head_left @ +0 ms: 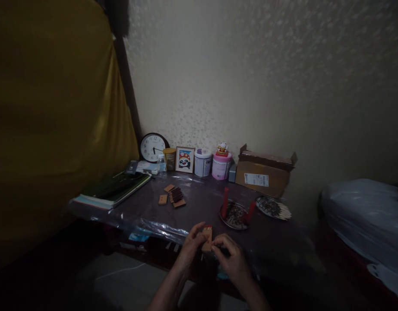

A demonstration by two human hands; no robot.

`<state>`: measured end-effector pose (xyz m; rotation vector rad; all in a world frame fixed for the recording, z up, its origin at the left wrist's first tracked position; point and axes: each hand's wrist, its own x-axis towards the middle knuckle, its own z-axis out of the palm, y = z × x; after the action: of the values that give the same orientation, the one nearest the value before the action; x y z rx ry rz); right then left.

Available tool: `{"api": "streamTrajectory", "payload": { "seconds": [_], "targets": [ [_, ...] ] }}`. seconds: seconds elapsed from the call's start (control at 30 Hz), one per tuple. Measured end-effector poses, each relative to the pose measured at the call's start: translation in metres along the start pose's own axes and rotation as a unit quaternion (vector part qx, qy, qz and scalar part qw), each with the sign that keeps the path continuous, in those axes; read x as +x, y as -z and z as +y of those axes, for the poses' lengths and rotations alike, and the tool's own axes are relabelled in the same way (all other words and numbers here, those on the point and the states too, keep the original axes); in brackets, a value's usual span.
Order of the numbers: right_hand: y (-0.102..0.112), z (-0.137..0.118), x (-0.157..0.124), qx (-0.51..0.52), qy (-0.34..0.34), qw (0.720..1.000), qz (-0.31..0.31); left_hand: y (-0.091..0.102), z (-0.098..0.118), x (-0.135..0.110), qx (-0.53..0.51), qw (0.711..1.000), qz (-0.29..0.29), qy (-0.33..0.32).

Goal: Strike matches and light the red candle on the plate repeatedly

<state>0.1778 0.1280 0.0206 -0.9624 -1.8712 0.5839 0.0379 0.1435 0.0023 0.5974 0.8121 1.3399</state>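
Observation:
My left hand (193, 244) grips a small tan cardboard piece, apparently a matchbook (207, 245), in front of the table edge. A row of red-tipped matches (207, 228) sticks up from its top. At its right side, the fingertips of my right hand (229, 255) are pinched together. What lies between them is too small to make out. Beyond my hands, a round plate (235, 227) holds dark, speckled bits. One red candle (225, 203) stands upright on it and another red candle (250, 213) leans to the right.
Left of centre lie tan cardboard pieces (162, 199) and a dark brown stack (176, 195). A second plate (266, 206) bears pale sticks (284, 211). Along the wall stand a clock (153, 147), a panda picture (185, 160), tins (203, 163) and a cardboard box (263, 170).

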Motion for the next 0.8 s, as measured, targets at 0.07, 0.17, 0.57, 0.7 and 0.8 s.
{"api": "streamTrajectory", "payload": {
  "seconds": [0.07, 0.17, 0.57, 0.7, 0.8],
  "targets": [
    [0.0003, -0.0001, -0.0009, -0.002, 0.003, 1.0, 0.001, 0.0005, -0.0003, 0.0006, 0.001, 1.0, 0.001, 0.002],
    [0.001, -0.0013, -0.002, -0.004, 0.005, 1.0, -0.003, -0.0003, 0.0002, 0.0001, 0.0, 1.0, 0.001, 0.004],
    [0.0015, 0.0027, -0.0037, -0.019, 0.029, 0.999, -0.001, -0.0043, 0.0014, -0.0014, -0.011, 1.0, 0.013, 0.016],
    [0.0024, 0.0038, -0.0037, -0.016, 0.029, 0.999, 0.013, -0.0031, 0.0, 0.0002, -0.015, 1.0, 0.003, 0.018],
    [0.0031, 0.004, -0.0027, -0.014, 0.024, 0.999, 0.028, -0.0027, 0.0001, -0.0004, -0.013, 1.0, -0.006, 0.023]
  ]
}}
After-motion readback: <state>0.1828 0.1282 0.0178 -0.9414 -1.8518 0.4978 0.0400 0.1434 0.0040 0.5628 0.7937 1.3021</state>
